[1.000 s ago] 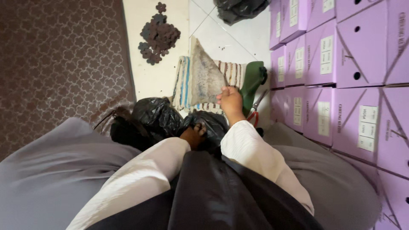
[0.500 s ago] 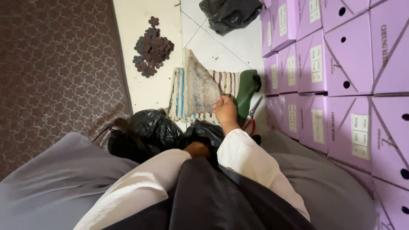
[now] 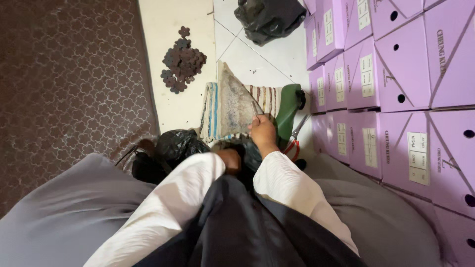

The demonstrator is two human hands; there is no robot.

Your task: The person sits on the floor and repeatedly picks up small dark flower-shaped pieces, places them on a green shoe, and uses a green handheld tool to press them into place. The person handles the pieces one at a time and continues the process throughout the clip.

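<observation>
Head view shows our right hand (image 3: 262,132) pinching a grey triangular piece (image 3: 235,101) over the striped cloth (image 3: 210,106), our left hand (image 3: 230,160) mostly hidden, grip unclear, and finished flower cutouts (image 3: 182,62) piled far left.

A small floor-level workshop or stockroom, seemingly for shoe or leather goods, is suggested. Stacked lilac cardboard boxes (image 3: 391,74) with round finger holes and paper labels are ranged along the right wall, as stock is kept. On the pale tiled floor (image 3: 257,59) a heap of dark flower-shaped cut pieces (image 3: 182,62) is gathered, and red-handled scissors (image 3: 296,138) are laid beside a green object (image 3: 289,111). A striped cloth (image 3: 213,111) is spread as a work surface, black plastic bags (image 3: 269,17) are set about, and a patterned brown carpet (image 3: 69,84) covers the left.
</observation>
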